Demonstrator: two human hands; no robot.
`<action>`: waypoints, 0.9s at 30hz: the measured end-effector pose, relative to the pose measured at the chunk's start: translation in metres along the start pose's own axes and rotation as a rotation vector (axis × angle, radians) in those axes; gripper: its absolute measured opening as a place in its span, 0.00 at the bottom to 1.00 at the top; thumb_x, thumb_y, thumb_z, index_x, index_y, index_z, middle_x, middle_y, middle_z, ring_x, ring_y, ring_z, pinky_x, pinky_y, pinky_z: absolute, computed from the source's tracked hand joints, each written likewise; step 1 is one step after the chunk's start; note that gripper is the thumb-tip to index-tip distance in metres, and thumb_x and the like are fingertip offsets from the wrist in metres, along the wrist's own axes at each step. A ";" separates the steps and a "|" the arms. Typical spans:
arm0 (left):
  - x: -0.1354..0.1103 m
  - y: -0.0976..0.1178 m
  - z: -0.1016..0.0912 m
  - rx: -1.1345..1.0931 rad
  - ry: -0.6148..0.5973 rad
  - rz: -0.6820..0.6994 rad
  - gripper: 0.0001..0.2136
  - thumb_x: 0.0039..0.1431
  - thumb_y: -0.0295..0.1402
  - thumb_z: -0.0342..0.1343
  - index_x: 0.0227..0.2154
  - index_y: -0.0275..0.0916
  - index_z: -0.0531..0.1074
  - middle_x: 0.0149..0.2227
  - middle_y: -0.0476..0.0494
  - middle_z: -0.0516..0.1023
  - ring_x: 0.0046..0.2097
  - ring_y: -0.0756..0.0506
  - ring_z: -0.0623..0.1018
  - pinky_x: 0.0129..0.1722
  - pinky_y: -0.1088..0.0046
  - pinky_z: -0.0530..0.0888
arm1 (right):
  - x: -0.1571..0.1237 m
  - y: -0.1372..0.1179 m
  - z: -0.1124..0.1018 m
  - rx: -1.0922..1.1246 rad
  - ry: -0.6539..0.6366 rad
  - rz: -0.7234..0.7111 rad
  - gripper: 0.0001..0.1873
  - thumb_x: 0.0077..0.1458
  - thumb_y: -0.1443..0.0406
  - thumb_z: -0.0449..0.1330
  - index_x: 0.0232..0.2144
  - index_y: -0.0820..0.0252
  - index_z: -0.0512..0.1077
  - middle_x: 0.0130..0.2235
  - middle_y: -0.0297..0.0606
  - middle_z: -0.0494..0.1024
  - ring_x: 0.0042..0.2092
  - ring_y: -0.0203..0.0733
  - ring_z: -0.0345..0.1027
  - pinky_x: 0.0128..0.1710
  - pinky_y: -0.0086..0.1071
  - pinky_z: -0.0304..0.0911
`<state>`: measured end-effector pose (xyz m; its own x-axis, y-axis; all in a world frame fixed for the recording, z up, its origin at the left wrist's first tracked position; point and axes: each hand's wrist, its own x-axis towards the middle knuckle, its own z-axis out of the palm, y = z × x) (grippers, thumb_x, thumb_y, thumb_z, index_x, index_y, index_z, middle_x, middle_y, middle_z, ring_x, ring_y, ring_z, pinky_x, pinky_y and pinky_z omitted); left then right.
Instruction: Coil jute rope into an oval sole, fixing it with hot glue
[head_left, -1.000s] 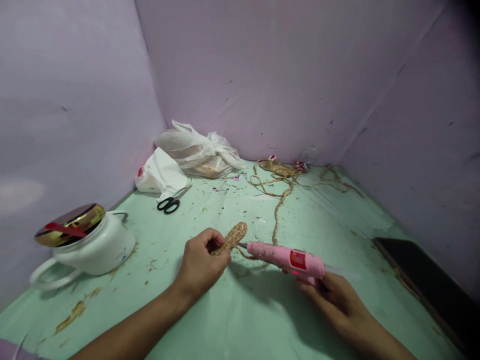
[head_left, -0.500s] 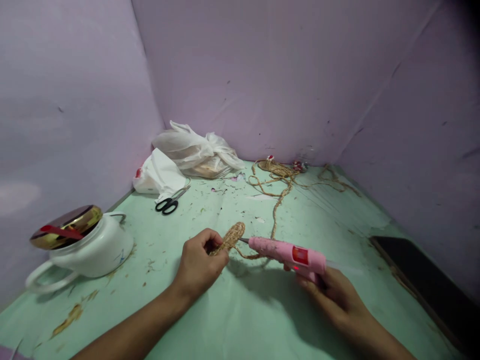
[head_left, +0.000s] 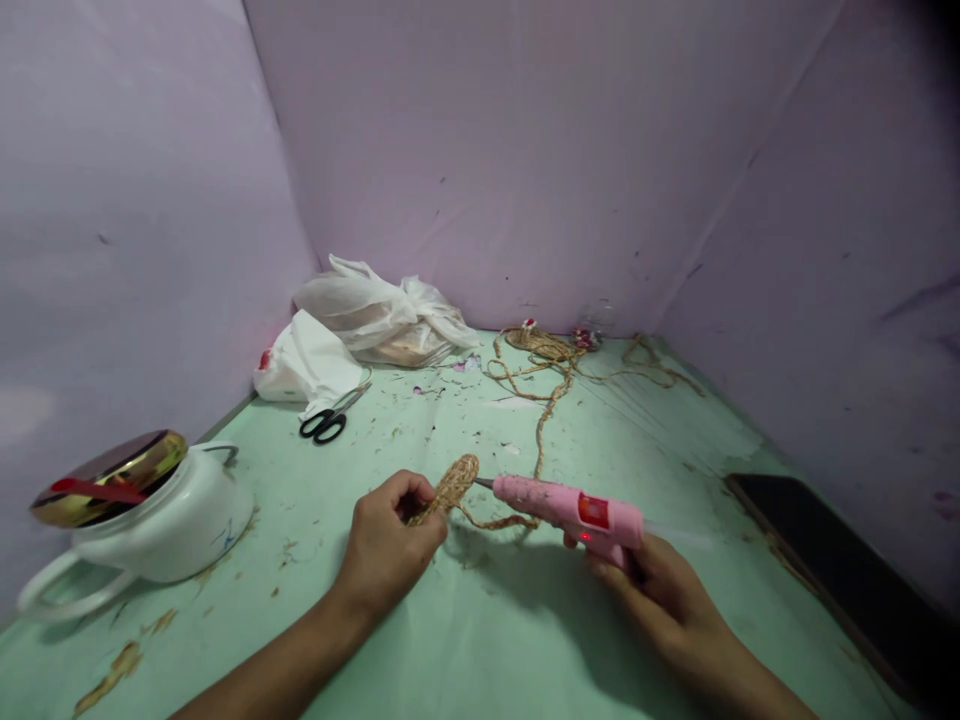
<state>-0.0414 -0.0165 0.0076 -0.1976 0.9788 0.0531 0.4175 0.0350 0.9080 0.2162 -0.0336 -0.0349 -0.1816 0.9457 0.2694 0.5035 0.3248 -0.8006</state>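
My left hand (head_left: pixel 390 545) pinches a small coiled piece of jute rope (head_left: pixel 454 482), holding it just above the green table. My right hand (head_left: pixel 664 600) grips a pink glue gun (head_left: pixel 570 508) by its handle. The gun's metal nozzle points left and touches the right edge of the coil. A loose strand of jute rope (head_left: pixel 544 420) runs from the coil to a tangle at the back of the table.
A white pot with a gold lid (head_left: pixel 135 510) stands at the left. Black scissors (head_left: pixel 330 418) lie beside white plastic bags (head_left: pixel 360 325) at the back. A dark flat slab (head_left: pixel 840 565) lies along the right wall. Purple walls enclose the green table (head_left: pixel 480 640).
The view has shifted a little, so everything sits slightly further left. Both hands keep their hold, with the nozzle still at the coil.
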 end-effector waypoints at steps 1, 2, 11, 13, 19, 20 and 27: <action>0.000 -0.001 0.000 0.000 -0.001 0.001 0.06 0.40 0.34 0.54 0.22 0.38 0.67 0.23 0.50 0.69 0.27 0.49 0.68 0.28 0.74 0.66 | 0.000 0.001 0.000 -0.001 0.007 0.000 0.19 0.58 0.53 0.51 0.25 0.59 0.71 0.23 0.35 0.69 0.25 0.38 0.62 0.22 0.28 0.60; 0.000 -0.001 0.000 -0.001 -0.003 0.000 0.06 0.40 0.34 0.54 0.22 0.38 0.67 0.24 0.50 0.69 0.27 0.49 0.68 0.28 0.74 0.66 | -0.001 0.002 0.000 -0.002 0.011 -0.001 0.19 0.58 0.53 0.51 0.25 0.60 0.71 0.23 0.35 0.69 0.25 0.37 0.62 0.22 0.28 0.60; -0.002 0.003 -0.001 0.010 -0.012 -0.004 0.06 0.40 0.35 0.54 0.21 0.38 0.67 0.23 0.50 0.69 0.27 0.49 0.68 0.28 0.73 0.67 | 0.003 -0.004 -0.001 0.010 0.040 -0.003 0.17 0.58 0.55 0.51 0.28 0.60 0.72 0.25 0.35 0.71 0.26 0.38 0.63 0.23 0.29 0.61; -0.001 0.003 -0.002 0.021 0.001 0.016 0.06 0.40 0.35 0.54 0.21 0.38 0.67 0.24 0.49 0.70 0.27 0.49 0.69 0.29 0.73 0.67 | 0.006 -0.010 -0.002 0.015 0.033 -0.002 0.16 0.57 0.56 0.51 0.28 0.60 0.72 0.24 0.36 0.71 0.26 0.38 0.63 0.23 0.29 0.61; -0.001 -0.001 -0.002 0.041 0.030 0.072 0.06 0.40 0.35 0.55 0.21 0.39 0.67 0.25 0.48 0.72 0.27 0.48 0.70 0.28 0.73 0.69 | 0.011 -0.017 -0.004 -0.027 0.082 -0.003 0.15 0.55 0.56 0.52 0.23 0.59 0.69 0.24 0.37 0.72 0.26 0.39 0.64 0.23 0.30 0.62; -0.002 -0.001 -0.002 0.040 0.031 0.079 0.06 0.40 0.35 0.55 0.21 0.39 0.67 0.25 0.48 0.73 0.27 0.48 0.70 0.28 0.73 0.69 | 0.011 -0.017 -0.005 -0.029 0.078 -0.009 0.15 0.55 0.56 0.52 0.24 0.59 0.69 0.25 0.37 0.72 0.26 0.40 0.64 0.23 0.30 0.62; -0.001 0.000 -0.001 0.059 0.036 0.107 0.06 0.41 0.35 0.55 0.20 0.39 0.66 0.25 0.47 0.73 0.28 0.48 0.71 0.29 0.74 0.69 | 0.015 -0.024 -0.010 -0.019 0.049 -0.023 0.13 0.54 0.58 0.51 0.25 0.59 0.69 0.23 0.35 0.70 0.24 0.38 0.63 0.22 0.29 0.61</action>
<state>-0.0418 -0.0180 0.0082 -0.1802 0.9697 0.1647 0.4893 -0.0569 0.8703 0.2095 -0.0268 -0.0058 -0.1520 0.9372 0.3138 0.5158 0.3461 -0.7837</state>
